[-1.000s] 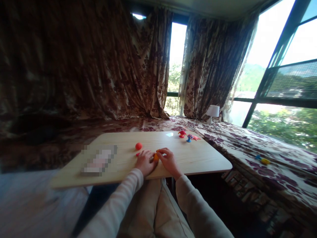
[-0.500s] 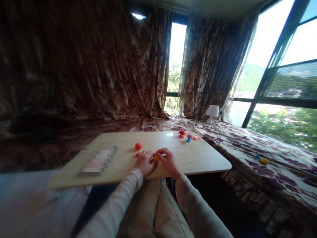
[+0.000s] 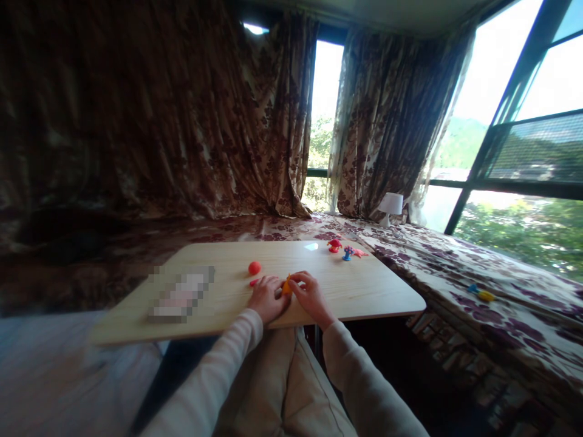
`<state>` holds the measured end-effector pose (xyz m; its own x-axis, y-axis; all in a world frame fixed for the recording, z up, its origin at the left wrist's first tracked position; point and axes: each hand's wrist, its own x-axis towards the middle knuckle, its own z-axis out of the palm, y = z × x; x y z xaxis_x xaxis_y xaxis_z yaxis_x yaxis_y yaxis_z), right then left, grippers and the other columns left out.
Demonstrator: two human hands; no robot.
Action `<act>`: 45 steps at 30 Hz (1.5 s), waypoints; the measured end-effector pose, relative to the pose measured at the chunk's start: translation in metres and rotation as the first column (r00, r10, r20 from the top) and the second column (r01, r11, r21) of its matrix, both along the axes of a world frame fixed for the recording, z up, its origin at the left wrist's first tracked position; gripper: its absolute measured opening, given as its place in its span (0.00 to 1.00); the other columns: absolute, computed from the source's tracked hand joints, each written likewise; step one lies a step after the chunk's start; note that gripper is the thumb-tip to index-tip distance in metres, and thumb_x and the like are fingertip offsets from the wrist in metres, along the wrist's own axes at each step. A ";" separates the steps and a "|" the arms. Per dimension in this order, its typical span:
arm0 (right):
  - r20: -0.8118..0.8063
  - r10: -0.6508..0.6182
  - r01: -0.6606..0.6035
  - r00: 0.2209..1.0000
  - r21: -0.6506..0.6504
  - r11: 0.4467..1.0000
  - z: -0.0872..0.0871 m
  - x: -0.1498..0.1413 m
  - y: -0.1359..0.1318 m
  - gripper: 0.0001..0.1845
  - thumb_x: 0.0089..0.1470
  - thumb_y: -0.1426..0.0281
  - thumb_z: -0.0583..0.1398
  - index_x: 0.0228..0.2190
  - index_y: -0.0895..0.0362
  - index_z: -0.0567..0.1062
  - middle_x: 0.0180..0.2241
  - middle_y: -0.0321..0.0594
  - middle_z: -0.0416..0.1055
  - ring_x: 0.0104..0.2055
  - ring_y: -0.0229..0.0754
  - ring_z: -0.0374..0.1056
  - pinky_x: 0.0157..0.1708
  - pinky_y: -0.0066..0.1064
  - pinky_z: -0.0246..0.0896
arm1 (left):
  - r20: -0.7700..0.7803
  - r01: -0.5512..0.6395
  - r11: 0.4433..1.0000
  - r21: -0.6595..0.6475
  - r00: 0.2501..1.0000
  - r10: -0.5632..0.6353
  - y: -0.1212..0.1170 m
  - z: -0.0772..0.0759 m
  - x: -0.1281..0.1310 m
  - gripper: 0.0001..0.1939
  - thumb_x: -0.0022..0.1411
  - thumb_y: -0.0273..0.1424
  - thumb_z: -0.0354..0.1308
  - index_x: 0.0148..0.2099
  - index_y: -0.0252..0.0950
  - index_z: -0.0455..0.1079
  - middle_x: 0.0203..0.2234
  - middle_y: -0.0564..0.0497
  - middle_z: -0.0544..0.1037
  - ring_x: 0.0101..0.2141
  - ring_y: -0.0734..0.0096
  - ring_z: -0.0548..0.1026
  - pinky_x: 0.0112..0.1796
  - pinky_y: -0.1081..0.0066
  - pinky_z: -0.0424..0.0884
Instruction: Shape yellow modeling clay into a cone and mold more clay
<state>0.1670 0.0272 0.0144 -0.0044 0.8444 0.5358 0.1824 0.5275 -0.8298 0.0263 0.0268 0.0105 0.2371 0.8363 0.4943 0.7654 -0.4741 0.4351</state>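
Observation:
Between my two hands is a small orange piece point(image 3: 286, 286), soft-looking like modelling clay; its exact shape is partly covered by fingers. My left hand point(image 3: 267, 298) is closed on its left side, resting low over the table. My right hand point(image 3: 311, 295) pinches it from the right with thumb and fingertips. Just beyond my left fingers lies a small pink-red piece point(image 3: 254, 283), partly hidden by the hand. A red-orange ball point(image 3: 254, 267) sits a little farther off on the pale wooden table point(image 3: 223, 303).
At the table's far right stand a red figure point(image 3: 334, 245), a blue figure point(image 3: 348, 253) and a pinkish-red piece point(image 3: 361, 253). A blurred-out flat item point(image 3: 182, 296) lies on the left. Blue and yellow pieces point(image 3: 485, 295) rest on the flowered cover at right, with a white lamp point(image 3: 392, 204) behind.
The orange piece shows slightly taller and more pointed between my fingers. Both hands stay in nearly the same place, with only small finger shifts.

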 end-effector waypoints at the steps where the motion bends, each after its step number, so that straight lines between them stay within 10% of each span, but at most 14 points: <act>1: 0.001 -0.001 0.001 1.000 0.000 1.000 0.000 0.000 0.000 0.07 0.47 0.70 0.59 0.25 0.57 0.78 0.30 0.40 0.72 0.33 0.40 0.70 0.29 0.27 0.67 | 0.003 -0.001 1.000 -0.003 1.000 0.002 0.000 0.000 0.000 0.15 0.53 0.32 0.56 0.43 0.40 0.74 0.40 0.47 0.78 0.48 0.56 0.69 0.52 0.57 0.63; 45: 0.002 -0.012 0.012 1.000 0.009 1.000 0.004 0.003 -0.003 0.14 0.54 0.63 0.56 0.33 0.58 0.80 0.34 0.42 0.74 0.39 0.42 0.70 0.33 0.28 0.65 | -0.050 0.025 1.000 -0.003 0.998 -0.025 -0.002 0.003 -0.001 0.12 0.55 0.37 0.56 0.38 0.38 0.76 0.35 0.47 0.77 0.45 0.57 0.69 0.49 0.59 0.63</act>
